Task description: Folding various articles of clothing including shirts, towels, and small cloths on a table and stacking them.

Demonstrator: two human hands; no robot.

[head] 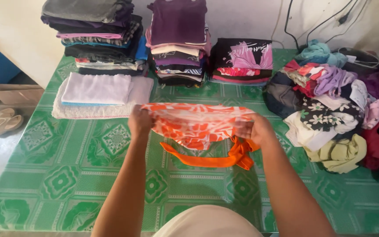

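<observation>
An orange and white patterned garment (196,125) with a plain orange strap hanging below it is held up over the green patterned table (66,175). My left hand (139,122) grips its left edge. My right hand (255,130) grips its right edge, near the bunched orange strap. The cloth is stretched between both hands, partly folded, a little above the table surface.
Three stacks of folded clothes (178,41) stand along the back, with folded white towels (99,94) at the left. A loose heap of unfolded clothes (334,105) lies at the right. Cables (325,19) run on the wall. Sandals (1,120) sit on the floor at the left.
</observation>
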